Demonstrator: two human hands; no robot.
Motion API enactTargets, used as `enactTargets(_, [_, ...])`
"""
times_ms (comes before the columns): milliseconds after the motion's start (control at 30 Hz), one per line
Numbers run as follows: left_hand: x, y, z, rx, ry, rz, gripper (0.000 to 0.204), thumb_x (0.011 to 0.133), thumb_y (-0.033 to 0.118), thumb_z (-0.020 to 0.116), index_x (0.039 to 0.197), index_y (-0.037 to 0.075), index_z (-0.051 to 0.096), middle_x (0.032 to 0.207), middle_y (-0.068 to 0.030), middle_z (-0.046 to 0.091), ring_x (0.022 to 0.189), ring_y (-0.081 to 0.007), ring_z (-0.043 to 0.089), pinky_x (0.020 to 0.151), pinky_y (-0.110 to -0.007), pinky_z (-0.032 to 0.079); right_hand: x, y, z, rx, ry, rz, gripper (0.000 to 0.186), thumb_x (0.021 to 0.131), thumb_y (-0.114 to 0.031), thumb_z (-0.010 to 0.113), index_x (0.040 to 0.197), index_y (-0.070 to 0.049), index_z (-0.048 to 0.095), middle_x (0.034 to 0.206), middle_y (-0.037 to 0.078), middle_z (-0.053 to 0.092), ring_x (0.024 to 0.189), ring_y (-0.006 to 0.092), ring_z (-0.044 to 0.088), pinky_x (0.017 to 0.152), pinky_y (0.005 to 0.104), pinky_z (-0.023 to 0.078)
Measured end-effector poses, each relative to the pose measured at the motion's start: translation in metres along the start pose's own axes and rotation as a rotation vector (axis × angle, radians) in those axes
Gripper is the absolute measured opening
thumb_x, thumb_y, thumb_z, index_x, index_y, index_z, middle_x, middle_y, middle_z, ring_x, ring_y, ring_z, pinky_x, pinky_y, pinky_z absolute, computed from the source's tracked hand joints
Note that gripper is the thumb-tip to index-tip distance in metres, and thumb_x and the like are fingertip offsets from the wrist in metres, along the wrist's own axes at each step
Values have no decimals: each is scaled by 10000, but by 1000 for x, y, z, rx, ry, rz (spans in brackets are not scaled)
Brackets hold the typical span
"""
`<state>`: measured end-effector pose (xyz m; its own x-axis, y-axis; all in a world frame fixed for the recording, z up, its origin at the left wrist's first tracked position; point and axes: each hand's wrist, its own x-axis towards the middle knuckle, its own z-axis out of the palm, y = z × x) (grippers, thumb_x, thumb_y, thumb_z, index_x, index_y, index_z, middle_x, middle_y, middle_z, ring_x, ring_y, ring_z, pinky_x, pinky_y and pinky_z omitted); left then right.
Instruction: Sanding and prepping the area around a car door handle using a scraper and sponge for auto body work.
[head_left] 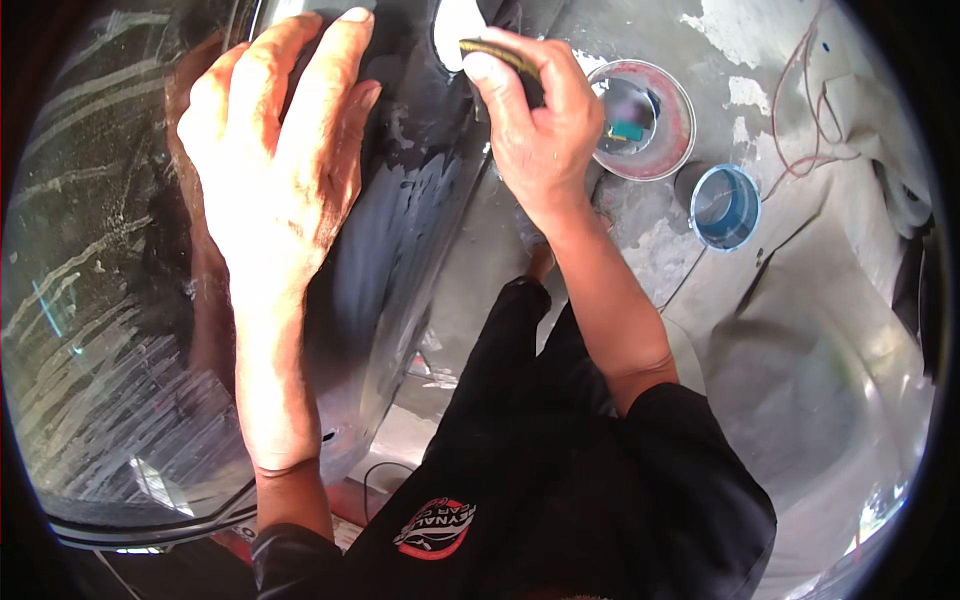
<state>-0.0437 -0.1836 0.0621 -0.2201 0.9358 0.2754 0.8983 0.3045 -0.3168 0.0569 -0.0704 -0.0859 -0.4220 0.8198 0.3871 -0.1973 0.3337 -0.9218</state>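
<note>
The left hand (275,160) lies flat and open on a glossy black panel (110,330), palm down, fingers stretched out and close together, their tips pointing toward the top of the view. It grips nothing; it simply presses against the dark surface, which carries pale streaks and smears and shows a faint reflection of the hand. The left forearm runs almost straight down from the wrist to the lower edge, where a black sleeve begins.

The right hand (535,125) is curled around a thin, dark, folded sheet of abrasive paper (500,55), pinched between the thumb on the near side and the bent fingers behind it. The sheet's edge sits at the upper rim of the panel, just beside a pale oval opening (455,30) in it. The right wrist is bent slightly, and the forearm slants down and to the right to a black sleeve at the elbow.

On the grey, stained floor (800,330) to the right of that hand stands a round, shallow container with a reddish rim (680,135), and near it a smaller blue cup (725,207). Thin reddish wires (800,110) trail across the floor farther right.
</note>
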Motion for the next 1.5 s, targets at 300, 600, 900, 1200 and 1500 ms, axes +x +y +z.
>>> enactTargets(300, [7, 5, 7, -4, 95, 111, 378, 753, 47, 774, 1122, 3, 709, 1052, -173, 659, 946, -346, 602, 856, -454, 457, -8, 28, 7, -125, 57, -299, 224, 789, -28, 836, 942, -51, 675, 819, 72, 664, 658, 198, 646, 528, 287, 512])
enactTargets(600, [1, -3, 13, -104, 253, 107, 462, 726, 23, 788, 1178, -14, 703, 1119, -168, 659, 981, -334, 602, 863, -440, 454, 20, 3, 32, -213, 107, -246, 185, 785, -77, 810, 840, -78, 633, 782, 55, 649, 601, 236, 612, 510, 319, 488])
enactTargets(900, [5, -8, 16, -134, 294, 161, 422, 735, 31, 791, 1144, -33, 712, 1099, -175, 676, 938, -321, 632, 839, -420, 476, -6, 8, 24, -243, 118, -324, 196, 760, -22, 815, 854, -45, 644, 758, 65, 624, 595, 226, 613, 522, 314, 495])
enactTargets(1200, [1, -13, 24, -200, 365, 164, 396, 749, 21, 770, 1135, -47, 709, 1051, -178, 682, 885, -312, 646, 794, -411, 489, 11, -3, 37, -266, 207, -230, 158, 816, -48, 830, 872, -18, 686, 709, 51, 692, 594, 131, 635, 586, 264, 510])
enactTargets(1500, [6, -13, 23, -316, 382, 157, 361, 711, 1, 778, 1063, -61, 726, 1022, -189, 687, 837, -311, 662, 746, -405, 503, 9, -10, 38, -249, 209, -236, 162, 786, -4, 762, 858, -31, 618, 749, 101, 626, 606, 291, 615, 549, 344, 491])
